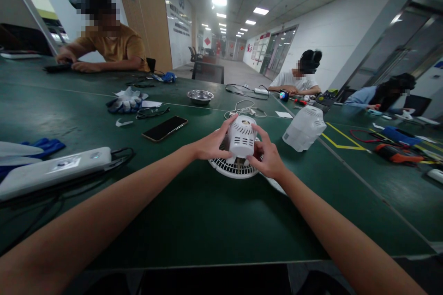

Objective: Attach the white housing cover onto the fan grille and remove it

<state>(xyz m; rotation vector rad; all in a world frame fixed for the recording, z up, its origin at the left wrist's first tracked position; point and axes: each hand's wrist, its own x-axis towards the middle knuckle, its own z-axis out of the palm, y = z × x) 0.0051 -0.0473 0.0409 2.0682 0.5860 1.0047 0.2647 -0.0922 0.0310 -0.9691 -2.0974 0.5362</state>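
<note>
Both my hands grip a white vented motor housing [241, 138] from its two sides. My left hand [217, 140] has its fingers and thumb against the left side. On the other side, my right hand [266, 153] presses thumb and fingers to the housing. Below it lies a round white fan grille [231, 170], its slotted rim showing under the housing. A white piece [275, 185], partly covered by my right hand, sticks out beside the grille. Behind the housing, a pale cable [247, 109] is loosely coiled on the table.
A phone [165, 128], a metal bowl [200, 97] and gloves [127, 101] lie beyond my left arm. Nearer left sits a white power strip [57, 170]. A translucent white container [304, 129] stands to the right, with a multimeter [398, 153] farther out. Several people work across the green table [194, 221].
</note>
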